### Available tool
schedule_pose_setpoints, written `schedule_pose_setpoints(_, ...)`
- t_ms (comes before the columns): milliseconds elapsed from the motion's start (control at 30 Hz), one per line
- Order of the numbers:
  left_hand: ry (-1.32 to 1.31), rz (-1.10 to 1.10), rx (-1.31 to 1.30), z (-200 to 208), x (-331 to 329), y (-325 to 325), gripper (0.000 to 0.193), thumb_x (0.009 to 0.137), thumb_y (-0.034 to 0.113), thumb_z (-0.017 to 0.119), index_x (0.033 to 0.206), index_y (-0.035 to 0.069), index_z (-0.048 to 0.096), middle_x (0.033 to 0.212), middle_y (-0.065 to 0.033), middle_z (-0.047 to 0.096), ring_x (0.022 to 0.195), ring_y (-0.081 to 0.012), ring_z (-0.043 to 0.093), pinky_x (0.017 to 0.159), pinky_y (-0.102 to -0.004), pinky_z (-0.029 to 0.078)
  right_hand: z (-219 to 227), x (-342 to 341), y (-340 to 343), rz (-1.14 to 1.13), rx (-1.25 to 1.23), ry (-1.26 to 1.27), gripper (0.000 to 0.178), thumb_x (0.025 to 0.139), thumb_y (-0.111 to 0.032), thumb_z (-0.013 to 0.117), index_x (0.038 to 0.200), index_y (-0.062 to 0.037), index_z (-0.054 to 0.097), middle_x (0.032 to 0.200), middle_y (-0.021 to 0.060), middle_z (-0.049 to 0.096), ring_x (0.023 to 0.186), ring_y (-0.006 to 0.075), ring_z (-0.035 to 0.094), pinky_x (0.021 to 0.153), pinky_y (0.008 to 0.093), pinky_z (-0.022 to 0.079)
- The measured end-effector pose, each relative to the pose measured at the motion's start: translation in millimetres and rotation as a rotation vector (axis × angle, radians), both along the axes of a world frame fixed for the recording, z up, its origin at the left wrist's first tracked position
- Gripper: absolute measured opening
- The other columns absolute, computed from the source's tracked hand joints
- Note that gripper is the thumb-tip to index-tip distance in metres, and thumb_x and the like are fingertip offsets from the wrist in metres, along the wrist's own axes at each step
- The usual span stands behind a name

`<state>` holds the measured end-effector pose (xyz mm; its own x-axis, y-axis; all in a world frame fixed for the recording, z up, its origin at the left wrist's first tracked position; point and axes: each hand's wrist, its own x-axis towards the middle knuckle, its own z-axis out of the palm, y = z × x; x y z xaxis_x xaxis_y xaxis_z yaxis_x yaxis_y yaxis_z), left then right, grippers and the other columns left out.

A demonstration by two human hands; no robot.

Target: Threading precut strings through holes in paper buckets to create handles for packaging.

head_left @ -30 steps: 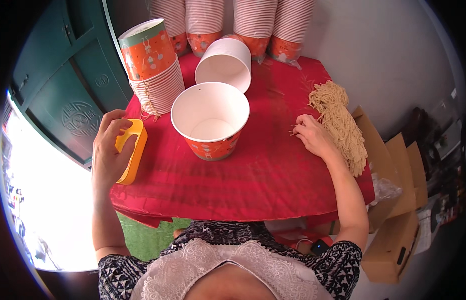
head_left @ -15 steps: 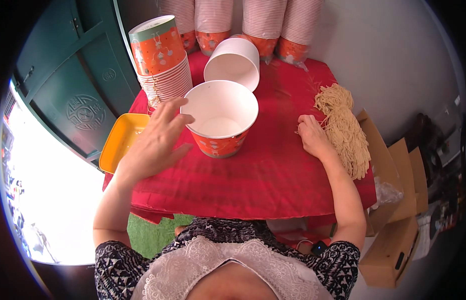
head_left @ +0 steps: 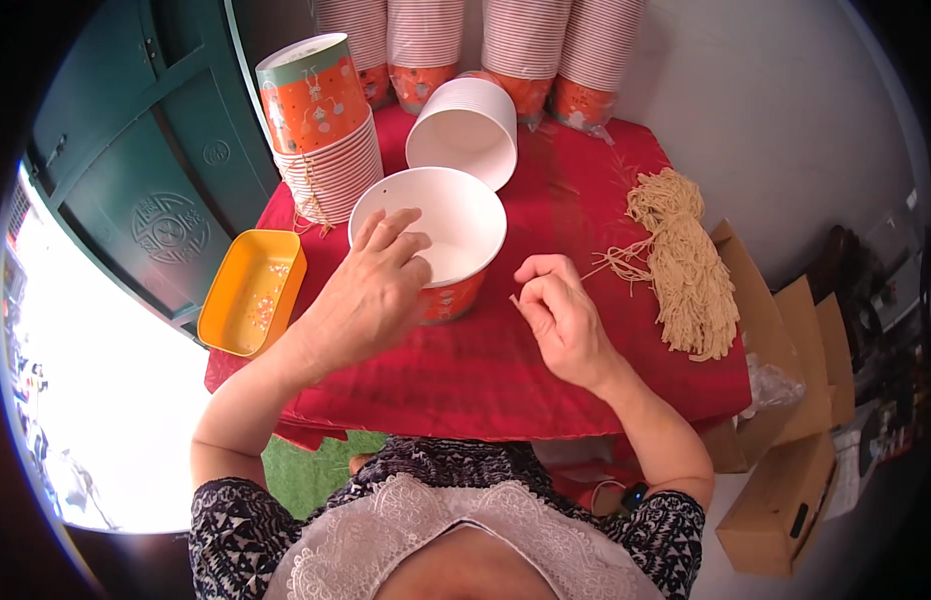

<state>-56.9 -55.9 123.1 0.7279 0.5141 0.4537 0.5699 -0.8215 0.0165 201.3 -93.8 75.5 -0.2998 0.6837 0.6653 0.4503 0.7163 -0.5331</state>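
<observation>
loosely open, the left hand (head_left: 376, 285) hovered at the bucket (head_left: 456, 299); the right hand (head_left: 571, 325), seemingly pinching string (head_left: 691, 275), needed steadiness.

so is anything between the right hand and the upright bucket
Nothing visible: only the red cloth shows in the gap between the right hand and the upright bucket. The left hand covers part of the bucket's left side, outside that gap.

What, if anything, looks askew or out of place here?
A toppled-looking tub lies on its side behind the upright tub, its mouth toward the person, unlike the tub stack at left. Loose cords dangle untidily down that stack, and loops stray from the cord bundle.
</observation>
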Motion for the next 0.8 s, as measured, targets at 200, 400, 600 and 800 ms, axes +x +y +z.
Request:
schedule_pose_setpoints(200,-0.381,-0.081,-0.041,13,13,-34,0.016,0.079,0.002,0.071,0.09,0.0,0.06,0.086,-0.0142,0.058,0.077,-0.0325,0.059,0.063,-0.0427,0.048,15,-21,-24,0.136,-0.219,0.247,0.008,0.097,0.001,0.052,0.09,-0.0004,0.05,0.097,0.0104,0.054,0.075,0.0138,0.054,0.067,0.0263,0.047)
schedule_pose_setpoints(400,-0.476,0.053,-0.722,6,30,-55,0.035,0.093,0.025,0.069,0.073,-0.001,0.057,0.06,-0.0124,0.054,0.05,-0.0201,0.052,0.046,-0.0358,0.041,19,-28,-34,0.106,-0.097,0.086,0.01,0.093,0.002,0.058,0.096,-0.0013,0.049,0.096,0.0143,0.053,0.082,0.0295,0.057,0.068,0.0366,0.049)
schedule_pose_setpoints(600,-0.644,-0.195,-0.877,-13,41,-52,0.03,0.101,0.016,0.058,0.076,-0.001,0.055,0.06,-0.0058,0.043,0.056,-0.0106,0.04,0.049,-0.0327,0.037,14,-33,-40,0.089,0.023,0.125,0.007,0.094,0.001,0.057,0.097,-0.0001,0.052,0.092,0.0115,0.057,0.074,0.0191,0.057,0.062,0.0302,0.047)
schedule_pose_setpoints(800,-0.597,-0.094,-0.86,-15,37,-51,0.022,0.099,0.009,0.056,0.08,-0.001,0.053,0.064,-0.0111,0.05,0.057,-0.019,0.046,0.053,-0.0346,0.04,14,-34,-51,0.072,-0.351,0.212,0.007,0.096,-0.004,0.058,0.097,-0.0006,0.052,0.068,0.0081,0.057,0.058,0.015,0.057,0.053,0.0306,0.045)
